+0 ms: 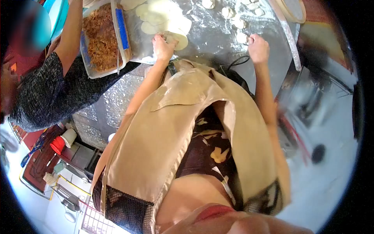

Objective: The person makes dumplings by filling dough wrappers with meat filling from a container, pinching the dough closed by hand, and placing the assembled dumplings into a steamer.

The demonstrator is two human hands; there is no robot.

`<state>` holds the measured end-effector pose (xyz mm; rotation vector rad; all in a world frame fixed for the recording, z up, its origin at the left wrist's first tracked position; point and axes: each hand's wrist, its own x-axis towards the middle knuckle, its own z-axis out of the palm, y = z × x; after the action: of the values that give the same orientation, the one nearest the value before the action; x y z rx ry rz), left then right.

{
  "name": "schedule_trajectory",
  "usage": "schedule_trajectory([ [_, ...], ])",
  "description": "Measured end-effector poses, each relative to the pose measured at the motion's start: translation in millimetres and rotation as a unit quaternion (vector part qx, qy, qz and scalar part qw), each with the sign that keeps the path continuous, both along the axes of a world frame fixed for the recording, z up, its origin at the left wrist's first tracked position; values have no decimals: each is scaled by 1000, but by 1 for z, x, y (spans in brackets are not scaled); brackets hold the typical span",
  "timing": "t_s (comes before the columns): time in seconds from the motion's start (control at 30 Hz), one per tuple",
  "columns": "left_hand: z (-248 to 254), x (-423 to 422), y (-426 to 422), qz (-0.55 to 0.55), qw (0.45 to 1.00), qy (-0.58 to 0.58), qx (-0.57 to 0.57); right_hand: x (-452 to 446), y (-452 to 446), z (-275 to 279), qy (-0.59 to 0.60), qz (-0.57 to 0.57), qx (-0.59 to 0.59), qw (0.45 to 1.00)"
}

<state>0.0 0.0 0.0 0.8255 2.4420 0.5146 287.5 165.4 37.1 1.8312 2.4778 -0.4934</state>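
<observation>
My left hand (164, 47) lies at the near edge of a group of flat, round, pale dough sheets (154, 15). Its fingers touch the nearest round (180, 40), and their tips are partly hidden. On the right, my right hand (258, 47) is closed beside a small dough lump (242, 38) on the floured metal table (210, 39). Whatever it holds is too small to make out. More dough lumps (228, 12) sit farther back in a loose row.
Left of the dough sheets stands a clear container (119, 37) of reddish-brown shredded filling. A co-worker's arm (70, 35) reaches past it. A long pale strip (287, 35) and a round wooden-rimmed item (294, 11) lie at the right. A dark cord loop (239, 60) lies near my right hand.
</observation>
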Motion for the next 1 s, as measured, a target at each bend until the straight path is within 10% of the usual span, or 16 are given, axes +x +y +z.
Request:
schedule_trajectory([
  [0.1, -10, 23, 26, 46, 996, -73, 12, -16, 18, 28, 11, 11, 91, 996],
  [0.17, -10, 24, 24, 31, 993, -115, -24, -45, 6, 33, 188, 71, -5, 980],
  [0.33, -24, 19, 25, -20, 984, -127, 126, -122, -22, 15, 146, 221, -185, 946],
  [0.53, -27, -7, 5, 227, 623, -635, 396, -125, -27, -1, 145, 266, -217, 928],
  [0.63, -6, -16, -13, 236, 720, -552, 347, -114, 4, 39, 60, 299, -122, 945],
  [0.77, 21, -11, -40, 208, 715, -581, 328, -50, 76, -77, 500, 84, 413, 757],
  [0.8, 32, -8, -46, 205, 708, -593, 324, -109, 3, 30, 390, 163, 285, 861],
  [0.83, 42, -7, -56, 197, 706, -608, 304, -118, -21, 10, 69, 247, 92, 962],
  [1.0, 17, 1, -70, 189, 694, -615, 322, -97, -36, 13, 259, 302, 153, 905],
])
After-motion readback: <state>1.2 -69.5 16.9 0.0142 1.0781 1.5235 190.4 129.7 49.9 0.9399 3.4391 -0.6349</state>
